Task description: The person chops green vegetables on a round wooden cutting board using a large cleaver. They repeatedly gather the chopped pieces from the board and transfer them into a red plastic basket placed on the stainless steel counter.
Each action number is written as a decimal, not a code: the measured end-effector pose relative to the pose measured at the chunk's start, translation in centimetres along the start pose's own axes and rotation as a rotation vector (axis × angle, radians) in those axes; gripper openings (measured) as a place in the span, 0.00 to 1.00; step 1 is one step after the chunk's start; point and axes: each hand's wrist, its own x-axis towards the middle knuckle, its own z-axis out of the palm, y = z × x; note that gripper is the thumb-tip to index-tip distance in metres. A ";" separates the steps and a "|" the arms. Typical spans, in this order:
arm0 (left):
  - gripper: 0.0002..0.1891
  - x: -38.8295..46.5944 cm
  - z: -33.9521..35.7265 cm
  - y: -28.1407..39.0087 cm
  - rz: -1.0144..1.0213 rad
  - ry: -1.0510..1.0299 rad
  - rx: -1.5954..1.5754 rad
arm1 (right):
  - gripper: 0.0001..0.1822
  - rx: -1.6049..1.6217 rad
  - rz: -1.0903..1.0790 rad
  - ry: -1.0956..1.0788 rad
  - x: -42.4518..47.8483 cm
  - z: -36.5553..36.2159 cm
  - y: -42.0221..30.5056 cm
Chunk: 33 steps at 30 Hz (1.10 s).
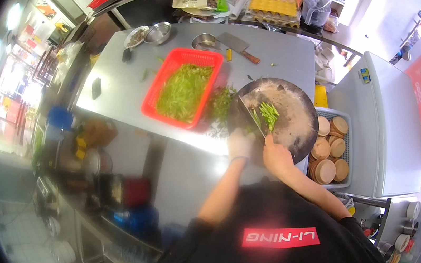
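Note:
My right hand [277, 156] grips a kitchen knife [251, 116], its blade standing on edge over a round chopping block [293, 124]. To the right of the blade lies a small pile of cut green vegetable [270, 113], with a few pieces close against the steel. My left hand [241, 143] is at the block's left edge, too blurred to show what its fingers hold. Beyond the block, a red plastic basket [146, 107] contains a heap of shredded green vegetable [185, 93]. Leafy greens [223, 104] lie between basket and block.
A cleaver [233, 41] lies on the metal table [279, 48] near a steel bowl [202, 40]. Another steel bowl [157, 34] and a plate of food [137, 36] sit at the far edge. Right of the block, a crate [350, 145] holds round wooden pieces [324, 172] beside a white freezer [393, 123].

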 end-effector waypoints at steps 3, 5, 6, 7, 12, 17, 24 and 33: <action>0.19 0.2 0.1 0.7 -0.093 -0.010 -0.063 | 0.14 -0.043 0.010 -0.001 -0.8 0.2 -0.5; 0.18 0.1 0.2 0.8 -0.097 -0.014 -0.075 | 0.15 -0.023 0.006 0.003 -0.8 0.7 -0.2; 0.18 0.0 0.2 0.7 -0.100 -0.018 -0.077 | 0.14 -0.037 -0.003 0.001 -0.5 1.0 -0.2; 0.19 0.0 0.1 0.8 -0.095 -0.020 -0.072 | 0.14 -0.050 -0.013 0.000 -0.1 1.3 -0.3; 0.19 -0.1 -0.3 1.1 -0.134 -0.048 -0.097 | 0.11 -0.054 -0.007 0.017 2.4 1.5 -0.4; 0.19 -0.1 0.2 0.9 -0.126 -0.062 -0.134 | 0.11 -0.103 0.025 -0.010 0.5 0.9 -0.7; 0.20 0.1 0.3 0.3 -0.170 -0.075 -0.205 | 0.11 -0.087 0.063 -0.048 0.1 0.1 -1.3; 0.19 0.1 0.2 0.3 -0.184 -0.096 -0.168 | 0.10 -0.041 0.029 -0.043 1.0 0.1 -1.4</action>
